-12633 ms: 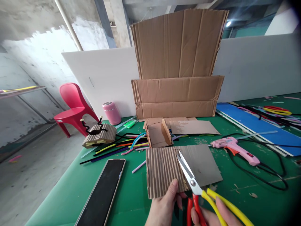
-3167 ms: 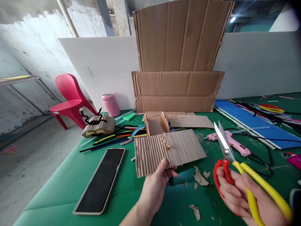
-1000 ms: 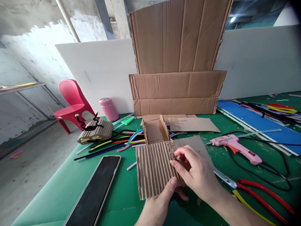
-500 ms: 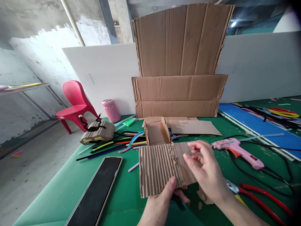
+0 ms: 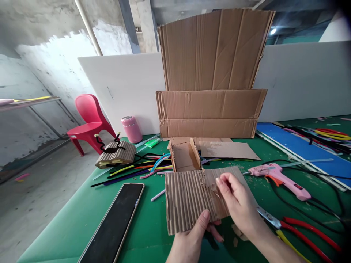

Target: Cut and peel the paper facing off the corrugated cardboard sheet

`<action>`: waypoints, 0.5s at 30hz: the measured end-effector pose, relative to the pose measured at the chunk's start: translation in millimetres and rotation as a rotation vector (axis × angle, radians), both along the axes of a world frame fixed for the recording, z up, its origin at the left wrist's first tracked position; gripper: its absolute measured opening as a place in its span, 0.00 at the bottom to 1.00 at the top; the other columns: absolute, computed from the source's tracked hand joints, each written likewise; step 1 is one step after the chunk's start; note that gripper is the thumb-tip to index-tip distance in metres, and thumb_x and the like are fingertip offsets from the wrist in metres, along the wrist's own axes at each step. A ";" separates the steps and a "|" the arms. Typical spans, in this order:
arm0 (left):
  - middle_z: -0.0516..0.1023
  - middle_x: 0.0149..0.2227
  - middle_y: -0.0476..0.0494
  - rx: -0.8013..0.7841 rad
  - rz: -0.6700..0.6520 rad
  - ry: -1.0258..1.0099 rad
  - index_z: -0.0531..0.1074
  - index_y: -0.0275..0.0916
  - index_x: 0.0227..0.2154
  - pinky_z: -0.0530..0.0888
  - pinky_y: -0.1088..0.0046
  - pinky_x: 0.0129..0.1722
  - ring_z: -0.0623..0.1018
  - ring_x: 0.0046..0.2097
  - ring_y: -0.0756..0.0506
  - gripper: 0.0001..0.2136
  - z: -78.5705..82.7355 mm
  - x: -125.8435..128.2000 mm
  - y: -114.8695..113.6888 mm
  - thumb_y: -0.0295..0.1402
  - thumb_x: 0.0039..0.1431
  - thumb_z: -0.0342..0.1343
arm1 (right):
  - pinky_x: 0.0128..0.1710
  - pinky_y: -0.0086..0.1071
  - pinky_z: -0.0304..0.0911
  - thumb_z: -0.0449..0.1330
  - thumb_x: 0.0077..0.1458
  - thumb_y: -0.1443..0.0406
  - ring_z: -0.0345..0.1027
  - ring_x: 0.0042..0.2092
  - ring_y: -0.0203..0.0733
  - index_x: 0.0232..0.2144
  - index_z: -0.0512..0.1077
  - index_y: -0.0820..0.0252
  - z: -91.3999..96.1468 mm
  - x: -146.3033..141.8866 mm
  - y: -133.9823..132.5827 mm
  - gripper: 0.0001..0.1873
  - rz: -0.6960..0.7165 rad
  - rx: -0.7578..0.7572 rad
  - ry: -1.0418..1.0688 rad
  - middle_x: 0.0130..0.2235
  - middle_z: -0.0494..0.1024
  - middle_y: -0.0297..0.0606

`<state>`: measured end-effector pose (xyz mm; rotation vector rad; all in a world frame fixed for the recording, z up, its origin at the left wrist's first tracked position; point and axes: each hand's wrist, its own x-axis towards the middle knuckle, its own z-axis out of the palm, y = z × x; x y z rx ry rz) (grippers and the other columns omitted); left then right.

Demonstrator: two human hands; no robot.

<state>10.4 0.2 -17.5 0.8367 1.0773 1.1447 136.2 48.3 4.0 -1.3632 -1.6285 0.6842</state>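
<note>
My left hand (image 5: pixel 193 233) grips the lower edge of a cardboard piece (image 5: pixel 186 201), thumb on top and fingers underneath. The left part of this piece shows bare corrugated ridges; the right part still carries its smooth paper layer. A ragged torn line runs between the two. My right hand (image 5: pixel 238 201) is closed over the smooth part, thumb and forefinger pinched at a torn flap of paper (image 5: pixel 216 190). Just beyond the piece lies a small open cardboard box (image 5: pixel 185 155). To the right of my right hand are red-handled pliers (image 5: pixel 274 221) and a pink glue gun (image 5: pixel 279 177).
A phone (image 5: pixel 113 223) lies at left. Behind it are pipe cleaners (image 5: pixel 131 170), a corrugated roll with black antennae (image 5: pixel 116 155) and a pink cup (image 5: pixel 131 129). Large cardboard panels (image 5: pixel 211 106) stand at the back. The glue gun's black cable (image 5: pixel 290 212) loops on the right.
My right hand has come down onto the smooth part, its fingers closing from a looser pose into a pinch on the paper. My left hand keeps its grip on the cardboard piece.
</note>
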 end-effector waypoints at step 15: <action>0.74 0.18 0.45 0.047 -0.069 0.232 0.70 0.38 0.13 0.72 0.73 0.28 0.74 0.26 0.46 0.16 0.0 1.0 -2.7 0.40 0.49 0.50 | 0.28 0.32 0.54 0.44 0.56 0.63 0.60 0.30 0.38 0.26 0.59 0.57 8.1 -8.7 -0.9 0.09 0.133 0.200 -0.417 0.28 0.64 0.35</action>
